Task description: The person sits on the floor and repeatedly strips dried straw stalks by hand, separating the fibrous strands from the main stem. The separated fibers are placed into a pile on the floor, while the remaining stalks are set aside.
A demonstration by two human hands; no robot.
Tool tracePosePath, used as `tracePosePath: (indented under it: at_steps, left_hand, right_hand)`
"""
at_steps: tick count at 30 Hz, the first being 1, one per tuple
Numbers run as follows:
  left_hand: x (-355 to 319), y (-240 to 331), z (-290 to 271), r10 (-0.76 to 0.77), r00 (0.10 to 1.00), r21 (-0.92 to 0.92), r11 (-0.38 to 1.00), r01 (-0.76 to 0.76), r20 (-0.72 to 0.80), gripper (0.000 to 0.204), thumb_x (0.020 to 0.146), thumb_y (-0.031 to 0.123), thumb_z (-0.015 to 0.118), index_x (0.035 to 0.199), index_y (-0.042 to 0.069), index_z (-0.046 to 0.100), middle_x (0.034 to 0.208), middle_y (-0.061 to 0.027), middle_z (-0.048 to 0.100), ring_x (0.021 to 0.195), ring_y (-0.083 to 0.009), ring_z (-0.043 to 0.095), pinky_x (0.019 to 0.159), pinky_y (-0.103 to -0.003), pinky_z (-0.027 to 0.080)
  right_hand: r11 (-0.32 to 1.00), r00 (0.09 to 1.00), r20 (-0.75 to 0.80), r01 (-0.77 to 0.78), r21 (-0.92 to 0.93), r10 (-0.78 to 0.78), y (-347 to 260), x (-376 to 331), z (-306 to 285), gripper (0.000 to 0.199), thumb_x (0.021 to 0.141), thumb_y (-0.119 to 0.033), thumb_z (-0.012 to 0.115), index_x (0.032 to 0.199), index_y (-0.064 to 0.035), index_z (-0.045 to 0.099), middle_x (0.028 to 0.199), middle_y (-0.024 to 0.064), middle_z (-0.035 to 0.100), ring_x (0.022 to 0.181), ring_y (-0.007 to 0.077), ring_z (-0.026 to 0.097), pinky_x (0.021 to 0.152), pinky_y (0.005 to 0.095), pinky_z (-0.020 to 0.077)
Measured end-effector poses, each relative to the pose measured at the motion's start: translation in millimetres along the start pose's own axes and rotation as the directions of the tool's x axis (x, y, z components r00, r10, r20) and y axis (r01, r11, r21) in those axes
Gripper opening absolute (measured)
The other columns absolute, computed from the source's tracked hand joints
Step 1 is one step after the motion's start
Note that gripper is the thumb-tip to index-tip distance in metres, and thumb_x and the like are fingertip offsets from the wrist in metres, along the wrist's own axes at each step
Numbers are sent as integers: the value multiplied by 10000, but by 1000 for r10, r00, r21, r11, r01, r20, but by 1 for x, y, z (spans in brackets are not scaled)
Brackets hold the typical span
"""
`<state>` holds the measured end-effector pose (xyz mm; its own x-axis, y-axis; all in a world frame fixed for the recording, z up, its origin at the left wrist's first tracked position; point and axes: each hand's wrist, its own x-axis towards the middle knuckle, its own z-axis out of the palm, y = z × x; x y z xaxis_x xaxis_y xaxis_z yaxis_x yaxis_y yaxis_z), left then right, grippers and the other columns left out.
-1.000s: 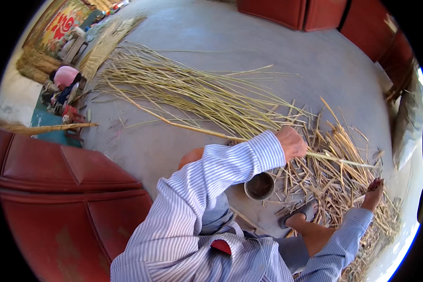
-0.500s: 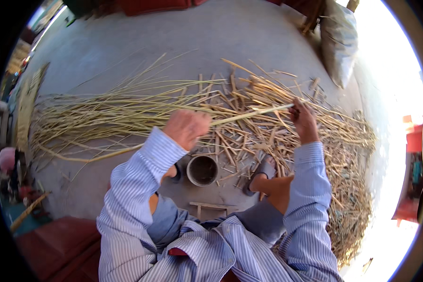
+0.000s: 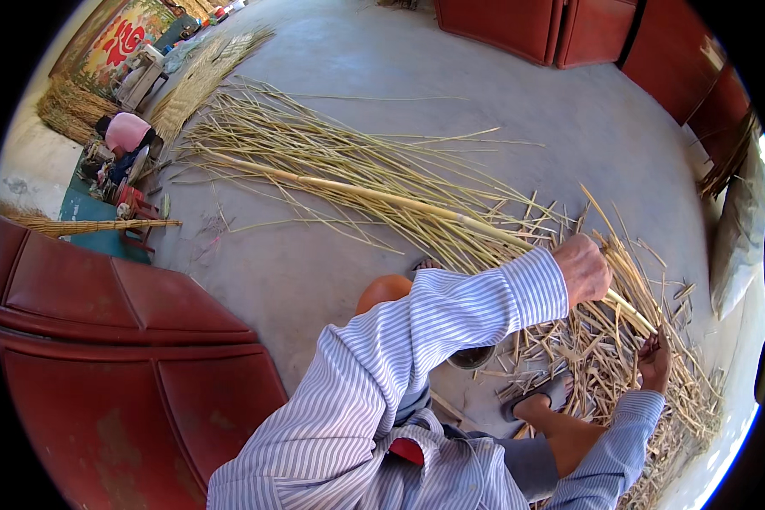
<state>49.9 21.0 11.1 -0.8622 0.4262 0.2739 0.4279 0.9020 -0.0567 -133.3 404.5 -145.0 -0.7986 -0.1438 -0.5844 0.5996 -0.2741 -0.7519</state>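
The long pale reed stalk (image 3: pixel 374 197) lies across the concrete floor (image 3: pixel 518 93), and your left hand (image 3: pixel 583 269) is closed around its thick end. From that hand the stalk runs away up and to your left, its long axis slanting over the loose spread of thinner reeds (image 3: pixel 314 161) to its far tip. Your right hand (image 3: pixel 654 361) is lower and further right, just beyond the stalk's butt end, its fingers down among the short cut pieces (image 3: pixel 620 340); whether it grips anything you cannot tell. The left hand is the nearer to the stalk. Far beyond the tip, up and left of your hands, a red and yellow painted sign (image 3: pixel 115 42) stands upright by stacked straw bundles (image 3: pixel 72 106).
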Motion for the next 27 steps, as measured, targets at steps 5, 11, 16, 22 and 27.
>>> tracePosePath:
  at_steps: [5,11,16,22,27]
  left_hand:
    - [17,9,-5,44,995,3,999,-44,-88,138,737,165,670,704,51,599,583,-64,591,614,-215,664,549,-353,525]
    - [25,10,1,-14,987,64,998,25,-160,138,778,172,673,727,56,620,633,-56,616,655,-206,658,580,-364,519]
    - [9,-34,-10,-182,983,210,961,179,-6,181,822,215,672,805,42,621,682,-45,629,658,-175,616,697,-339,461]
    - [-42,-37,9,-284,954,317,900,299,-96,181,853,197,639,929,37,672,823,-84,679,898,-182,597,782,-344,429]
    - [-64,-30,7,-234,879,57,971,231,416,113,812,196,657,807,83,670,700,-34,656,727,-199,644,780,-372,462]
  right_hand:
    - [999,998,-43,-46,21,47,-6,3,-22,180,940,-284,648,840,-137,618,660,-57,602,531,28,561,417,153,446]
    - [996,997,-16,-69,50,70,-1,3,-19,190,967,-281,605,849,-131,604,673,-46,619,550,37,577,432,168,471]
    - [995,998,59,-17,97,11,25,19,17,161,954,-256,624,1000,-104,644,788,-16,648,680,71,619,523,176,514]
    - [989,979,193,46,140,-73,79,29,153,178,947,-198,633,1033,-42,643,868,40,672,743,105,642,633,208,569]
    - [982,966,246,113,-154,-72,191,74,214,239,994,-227,536,974,-14,643,841,92,692,699,171,649,658,300,554]
